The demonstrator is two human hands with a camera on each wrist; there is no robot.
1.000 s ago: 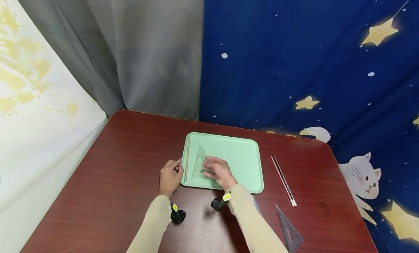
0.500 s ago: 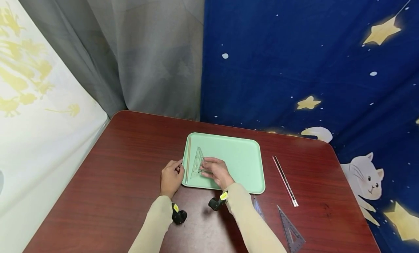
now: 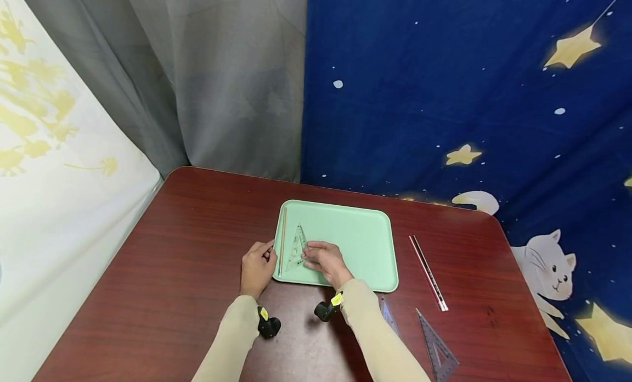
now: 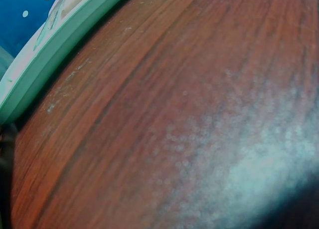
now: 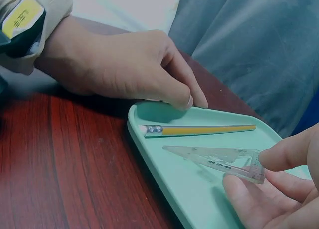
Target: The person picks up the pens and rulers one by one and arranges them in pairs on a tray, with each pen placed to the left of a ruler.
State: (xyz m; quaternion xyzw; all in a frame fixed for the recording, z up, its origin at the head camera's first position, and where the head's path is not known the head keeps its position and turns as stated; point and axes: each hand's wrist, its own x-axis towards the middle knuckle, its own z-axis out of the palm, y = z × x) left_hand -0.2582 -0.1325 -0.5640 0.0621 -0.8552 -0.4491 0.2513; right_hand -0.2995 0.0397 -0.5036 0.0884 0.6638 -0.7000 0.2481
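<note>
The right hand [image 3: 328,261] is pinching a clear triangle [image 3: 297,247] by one side, holding it over the green tray [image 3: 357,239], next to a lying pencil [image 3: 282,240]. The left hand [image 3: 258,268] is pinching the tray's left edge. On the table [image 3: 197,234], two dark triangles [image 3: 429,335] and something long and thin [image 3: 428,273] are lying.

the right sleeve [image 3: 380,335] partly hides a bluish triangle [image 3: 388,315]; the left-wrist view crops the tray [image 4: 62,49].

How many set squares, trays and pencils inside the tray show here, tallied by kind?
Set squares: 3 (clear one; bluish one, partly hidden; grey one)
Trays: 1
Pencils inside the tray: 1
Total: 5
</note>
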